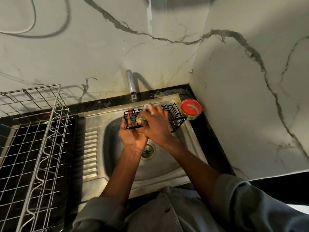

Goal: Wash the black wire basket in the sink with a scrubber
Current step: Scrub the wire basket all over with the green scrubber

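Black wire basket [173,111] braced on flat-fingered left hand [132,133]; right hand [156,125] clutching green scrubber [141,119] against it, sink [167,159] beneath.

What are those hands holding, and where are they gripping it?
The left hand cradles the black wire basket under its left end. The right hand grips a green scrubber, pressed against the basket's middle.

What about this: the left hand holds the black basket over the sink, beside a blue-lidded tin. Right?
No: the head view shows the tin has a red lid, not blue. The left hand does hold the basket over the sink beside it.
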`<control>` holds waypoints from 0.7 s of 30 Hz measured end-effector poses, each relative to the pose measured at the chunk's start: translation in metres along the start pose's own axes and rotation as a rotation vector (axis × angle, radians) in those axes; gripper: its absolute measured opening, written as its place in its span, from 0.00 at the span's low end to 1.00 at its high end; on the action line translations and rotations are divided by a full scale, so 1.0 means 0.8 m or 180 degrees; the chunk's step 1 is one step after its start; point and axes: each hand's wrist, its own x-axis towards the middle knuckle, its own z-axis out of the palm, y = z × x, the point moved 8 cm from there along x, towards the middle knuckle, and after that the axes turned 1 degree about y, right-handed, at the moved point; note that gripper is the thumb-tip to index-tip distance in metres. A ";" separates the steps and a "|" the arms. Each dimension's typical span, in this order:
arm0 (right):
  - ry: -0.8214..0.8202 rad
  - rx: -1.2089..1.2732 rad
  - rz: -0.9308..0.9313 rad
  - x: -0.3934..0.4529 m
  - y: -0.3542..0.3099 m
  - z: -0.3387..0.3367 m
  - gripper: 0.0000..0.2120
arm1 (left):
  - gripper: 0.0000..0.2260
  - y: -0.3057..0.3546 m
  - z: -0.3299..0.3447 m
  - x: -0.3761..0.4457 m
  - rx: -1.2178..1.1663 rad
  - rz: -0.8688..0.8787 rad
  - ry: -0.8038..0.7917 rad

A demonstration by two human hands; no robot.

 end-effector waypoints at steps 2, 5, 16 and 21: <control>0.0160 -0.0186 0.0707 0.009 0.050 -0.015 0.19 | 0.19 -0.002 0.004 -0.005 0.0019 -0.0100 0.0029; 0.0467 0.0153 0.1535 0.001 0.091 -0.024 0.14 | 0.18 -0.007 0.012 -0.007 0.0098 -0.0228 0.0002; 0.0397 0.0343 0.1602 0.013 0.090 -0.016 0.13 | 0.24 -0.007 0.001 0.001 0.0341 -0.0207 0.0055; 0.0205 0.0747 -0.0102 0.026 -0.034 0.003 0.17 | 0.18 -0.025 0.023 -0.017 -0.0231 -0.0333 0.0256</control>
